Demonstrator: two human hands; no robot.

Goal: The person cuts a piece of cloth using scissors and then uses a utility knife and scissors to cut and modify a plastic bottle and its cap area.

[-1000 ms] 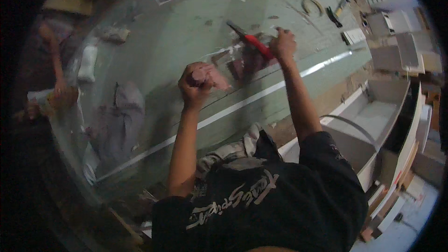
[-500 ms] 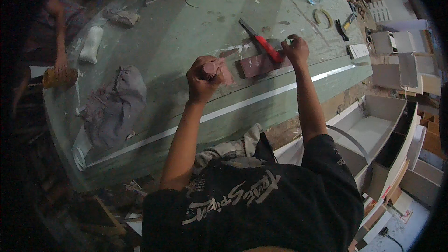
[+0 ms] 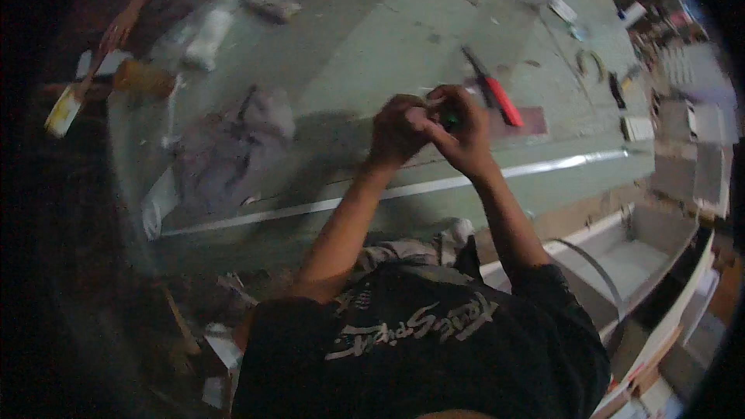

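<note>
Above the table (image 3: 372, 46), the left hand (image 3: 397, 129) and right hand (image 3: 464, 132) meet, fingers (image 3: 434, 101) curled tight around a small dark object (image 3: 448, 118).

Our left hand (image 3: 396, 130) and right hand (image 3: 459, 133) meet over the pale green panel (image 3: 365, 54), and ahead of them we see a broad bare stretch of it. To our right the red-handled tool (image 3: 497, 95) lies just beside the right hand, hemming that side. To our left the crumpled grey cloth (image 3: 233, 147) blocks the surface, with a white roll (image 3: 203, 37) beyond it. Another person's hand (image 3: 118, 31) works at the far left edge.
</note>
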